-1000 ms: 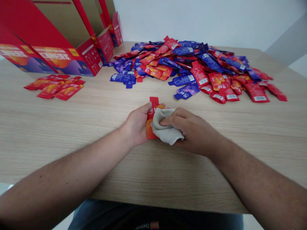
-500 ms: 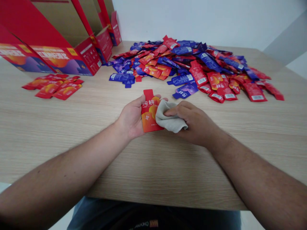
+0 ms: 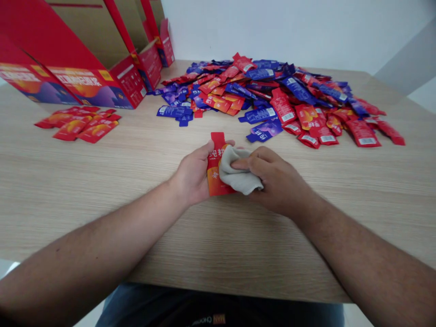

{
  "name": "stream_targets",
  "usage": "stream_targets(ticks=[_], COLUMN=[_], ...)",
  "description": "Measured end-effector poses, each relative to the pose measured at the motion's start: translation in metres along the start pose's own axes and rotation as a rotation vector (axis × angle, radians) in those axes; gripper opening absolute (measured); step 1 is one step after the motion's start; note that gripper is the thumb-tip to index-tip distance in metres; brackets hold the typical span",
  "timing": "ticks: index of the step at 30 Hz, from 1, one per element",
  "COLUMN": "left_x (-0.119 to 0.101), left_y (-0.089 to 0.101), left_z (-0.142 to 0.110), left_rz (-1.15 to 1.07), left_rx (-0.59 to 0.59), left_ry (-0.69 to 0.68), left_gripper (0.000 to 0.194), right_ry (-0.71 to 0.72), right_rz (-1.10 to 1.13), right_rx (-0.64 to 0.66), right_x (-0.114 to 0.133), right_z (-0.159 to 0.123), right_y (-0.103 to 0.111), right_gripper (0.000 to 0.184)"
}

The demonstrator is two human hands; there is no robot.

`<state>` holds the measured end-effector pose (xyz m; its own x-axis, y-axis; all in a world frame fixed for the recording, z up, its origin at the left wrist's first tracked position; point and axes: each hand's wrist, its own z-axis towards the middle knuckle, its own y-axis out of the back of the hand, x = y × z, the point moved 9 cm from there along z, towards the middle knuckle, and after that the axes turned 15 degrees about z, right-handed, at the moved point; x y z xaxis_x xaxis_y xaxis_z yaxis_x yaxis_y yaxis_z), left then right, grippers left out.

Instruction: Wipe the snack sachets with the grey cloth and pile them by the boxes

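A red and orange sachet (image 3: 214, 175) with white print lies in my left hand (image 3: 192, 175), its narrow neck pointing away from me. The thumb rests along its left edge, and fingertips show past its far right side. My right hand (image 3: 277, 179) grips a bunched pale grey cloth (image 3: 236, 170), the forefinger pressed into its folds. That cloth covers the right part of the sachet's front and touches it. Both hands are held above the table near its middle.
Behind my hands spreads a large heap of red and blue sachets (image 3: 262, 88). A small group of red sachets (image 3: 83, 125) lies at the left on the wooden table (image 3: 163, 159). Open red cardboard boxes (image 3: 126, 81) stand at the back left, near the white wall (image 3: 289, 29).
My left hand and the sachet have shifted slightly right and towards me. The cloth now covers more of the sachet's front. The view has tilted a little.
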<state>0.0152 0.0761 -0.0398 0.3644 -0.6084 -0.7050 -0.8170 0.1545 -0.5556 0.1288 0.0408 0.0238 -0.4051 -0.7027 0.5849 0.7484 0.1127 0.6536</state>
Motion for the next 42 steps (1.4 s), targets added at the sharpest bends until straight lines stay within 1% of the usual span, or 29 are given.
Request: stream_targets(ticks=[2,4,6,10,11,15,19,20,24,25,28,29,32,34,38,42], left_x=[0.012,0.019,0.02,0.022,0.023,0.022,0.022,0.022,0.022,0.022,0.024,0.024,0.022,0.022,0.025,0.021], left_y=[-0.006,-0.006,-0.006,-0.001,0.001,0.003,-0.002,-0.003,-0.002,-0.003,-0.005,-0.006,-0.004,-0.002,-0.003,-0.001], left_z=[-0.003,-0.006,-0.009,-0.01,-0.01,-0.01,-0.009,-0.009,-0.01,-0.01,-0.012,-0.012,-0.012,-0.011,-0.01,-0.009], left_rz=[0.024,0.037,0.073,0.238,0.265,0.282,0.306,0.311,0.317,0.327,0.353,0.353,0.331,0.324,0.331,0.307], left_rx=[-0.018,-0.08,-0.12,-0.114,-0.119,-0.122,-0.062,-0.053,-0.066,-0.066,-0.042,-0.037,-0.051,-0.066,-0.047,-0.064], left_ry=[0.047,0.056,0.045,0.079,0.083,0.06,0.07,0.071,0.054,0.058,0.085,0.088,0.071,0.073,0.114,0.056], left_gripper=[0.045,0.042,0.041,0.05,0.051,0.051,0.058,0.058,0.056,0.057,0.063,0.063,0.058,0.058,0.064,0.06], right_ry=[-0.037,-0.04,-0.044,-0.064,-0.057,-0.041,-0.07,-0.065,-0.04,-0.044,-0.062,-0.058,-0.036,-0.048,-0.094,-0.073], right_rz=[-0.07,-0.079,-0.08,-0.123,-0.121,-0.099,-0.127,-0.128,-0.096,-0.095,-0.12,-0.124,-0.101,-0.092,-0.117,-0.083], right_rx=[-0.055,-0.033,-0.006,-0.101,-0.104,-0.054,-0.167,-0.17,-0.07,-0.075,-0.16,-0.167,-0.097,-0.066,-0.12,-0.026], right_x=[0.0,0.0,-0.002,-0.009,-0.009,-0.009,-0.013,-0.012,-0.008,-0.009,-0.013,-0.013,-0.009,-0.009,-0.012,-0.01], right_z=[0.0,0.001,0.002,0.002,0.002,0.003,0.002,0.001,0.002,0.002,0.002,0.002,0.002,0.003,0.002,0.002], right_y=[0.004,0.003,0.002,0.014,0.015,0.01,0.022,0.022,0.012,0.013,0.022,0.023,0.015,0.012,0.018,0.009], right_gripper=[0.039,0.041,0.042,0.042,0.042,0.041,0.04,0.04,0.04,0.04,0.039,0.04,0.041,0.041,0.041,0.042])
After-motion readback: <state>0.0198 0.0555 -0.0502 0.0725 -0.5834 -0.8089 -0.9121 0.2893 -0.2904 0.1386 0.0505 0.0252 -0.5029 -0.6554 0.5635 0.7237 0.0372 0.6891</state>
